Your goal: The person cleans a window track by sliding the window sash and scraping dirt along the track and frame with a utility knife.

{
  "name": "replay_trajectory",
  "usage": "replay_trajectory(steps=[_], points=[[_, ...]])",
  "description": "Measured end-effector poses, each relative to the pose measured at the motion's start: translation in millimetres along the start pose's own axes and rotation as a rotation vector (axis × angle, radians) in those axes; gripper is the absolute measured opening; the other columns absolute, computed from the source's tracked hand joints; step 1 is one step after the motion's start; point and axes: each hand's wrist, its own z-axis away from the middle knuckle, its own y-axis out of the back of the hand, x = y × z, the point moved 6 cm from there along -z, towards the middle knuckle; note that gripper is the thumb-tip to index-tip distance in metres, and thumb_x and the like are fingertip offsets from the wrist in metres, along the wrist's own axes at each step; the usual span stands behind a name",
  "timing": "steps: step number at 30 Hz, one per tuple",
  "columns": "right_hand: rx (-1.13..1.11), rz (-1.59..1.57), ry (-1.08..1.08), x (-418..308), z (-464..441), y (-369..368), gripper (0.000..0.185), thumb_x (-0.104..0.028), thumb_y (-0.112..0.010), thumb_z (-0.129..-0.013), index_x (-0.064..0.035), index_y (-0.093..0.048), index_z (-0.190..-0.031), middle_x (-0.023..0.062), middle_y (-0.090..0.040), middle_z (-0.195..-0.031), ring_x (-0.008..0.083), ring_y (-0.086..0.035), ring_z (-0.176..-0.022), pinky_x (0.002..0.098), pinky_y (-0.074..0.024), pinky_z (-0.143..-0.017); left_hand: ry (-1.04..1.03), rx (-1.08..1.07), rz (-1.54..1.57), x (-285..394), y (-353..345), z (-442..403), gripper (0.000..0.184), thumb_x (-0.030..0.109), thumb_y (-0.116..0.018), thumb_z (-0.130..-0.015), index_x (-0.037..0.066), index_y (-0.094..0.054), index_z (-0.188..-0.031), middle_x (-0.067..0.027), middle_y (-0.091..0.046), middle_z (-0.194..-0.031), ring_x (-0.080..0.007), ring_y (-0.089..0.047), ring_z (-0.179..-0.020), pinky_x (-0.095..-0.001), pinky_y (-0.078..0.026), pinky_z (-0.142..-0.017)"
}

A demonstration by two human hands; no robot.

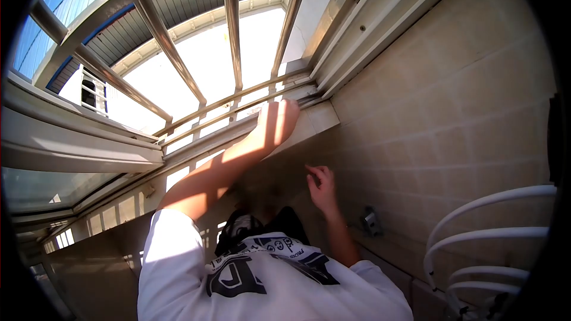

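Observation:
My left hand (278,120) is at the right end of the window sill (318,120), close to the sliding window track (238,109). Its fingers are curled in, and whatever they may hold is hidden from me. Striped sunlight falls across that hand and forearm. Lower down, my right hand (322,185) hangs in the shade before the tiled wall below the sill. Its fingers are loosely bent, thumb and forefinger apart, with nothing visible between them.
Metal bars (233,30) stand outside the window. A sliding window panel (77,134) is on the left. Beige tiles cover the right wall (440,113). A wall outlet or fitting (372,221) sits low, and a white curved rack (488,235) stands at the right.

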Motion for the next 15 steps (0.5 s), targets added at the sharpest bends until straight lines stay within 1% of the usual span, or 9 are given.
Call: replay_trajectory(steps=[1, 2, 5, 6, 9, 12, 15], points=[[-0.006, -0.026, -0.039, 2.9, 3.4, -0.4, 0.028, -0.012, -0.068, -0.094, -0.0109, -0.074, -0.121, 0.0112, -0.063, -0.107, 0.0300, -0.058, -0.105, 0.0381, -0.0485, -0.089, 0.067, -0.037, 0.054, -4.8, 1.2, -1.9, 0.033, 0.010, -0.060, -0.092, 0.001, -0.068, -0.122, -0.0181, -0.067, -0.084, -0.0329, -0.070, -0.068, -0.0472, -0.056, -0.059], [-0.014, -0.054, -0.074, 5.6, 6.1, -1.4, 0.028, -0.013, -0.068, -0.094, -0.0109, -0.073, -0.121, 0.0126, -0.063, -0.107, 0.0323, -0.058, -0.107, 0.0405, -0.0479, -0.094, 0.027, 0.022, 0.027, -6.0, 1.5, 3.4, 0.034, 0.010, -0.061, -0.091, 0.005, -0.069, -0.124, -0.0155, -0.066, -0.082, -0.0309, -0.069, -0.066, -0.0460, -0.055, -0.058], [-0.013, -0.070, -0.065, 8.4, 10.5, -8.3, 0.027, -0.013, -0.068, -0.094, -0.0108, -0.074, -0.121, 0.0125, -0.064, -0.108, 0.0323, -0.059, -0.107, 0.0406, -0.0491, -0.092, 0.044, 0.079, -0.016, -4.5, -7.5, 18.3, 0.037, 0.010, -0.061, -0.091, 0.007, -0.069, -0.127, -0.0133, -0.064, -0.078, -0.0292, -0.067, -0.063, -0.0441, -0.054, -0.055], [-0.019, -0.066, -0.064, 5.5, 9.2, -9.4, 0.027, -0.012, -0.068, -0.094, -0.0107, -0.074, -0.121, 0.0125, -0.064, -0.108, 0.0322, -0.059, -0.107, 0.0406, -0.0493, -0.092, 0.041, 0.140, -0.038, -4.6, -4.7, 21.6, 0.038, 0.011, -0.062, -0.092, 0.010, -0.069, -0.129, -0.0105, -0.061, -0.076, -0.0275, -0.065, -0.060, -0.0421, -0.052, -0.054], [-0.029, -0.060, -0.055, -4.3, 5.1, -11.3, 0.027, -0.011, -0.068, -0.094, -0.0104, -0.074, -0.120, 0.0125, -0.065, -0.109, 0.0322, -0.059, -0.107, 0.0404, -0.0498, -0.091, 0.078, 0.161, -0.040, -4.3, -4.9, 27.4, 0.038, 0.009, -0.060, -0.090, 0.007, -0.068, -0.127, -0.0091, -0.064, -0.075, -0.0270, -0.066, -0.063, -0.0394, -0.054, -0.053], [-0.028, -0.061, -0.032, -11.1, 0.7, -11.3, 0.027, -0.010, -0.068, -0.093, -0.0102, -0.075, -0.119, 0.0125, -0.065, -0.109, 0.0324, -0.059, -0.107, 0.0403, -0.0497, -0.092, 0.090, 0.217, -0.013, -2.6, 1.4, 28.4, 0.037, 0.009, -0.060, -0.090, 0.009, -0.069, -0.125, -0.0077, -0.061, -0.073, -0.0262, -0.065, -0.061, -0.0394, -0.053, -0.052], [-0.021, -0.076, -0.040, -15.3, -2.0, -8.4, 0.027, -0.009, -0.068, -0.093, -0.0103, -0.075, -0.118, 0.0124, -0.065, -0.107, 0.0327, -0.059, -0.107, 0.0408, -0.0493, -0.092, 0.006, 0.319, -0.107, -4.6, 20.0, 38.5, 0.037, 0.010, -0.061, -0.090, 0.011, -0.069, -0.126, -0.0076, -0.061, -0.074, -0.0264, -0.065, -0.060, -0.0391, -0.053, -0.051]])
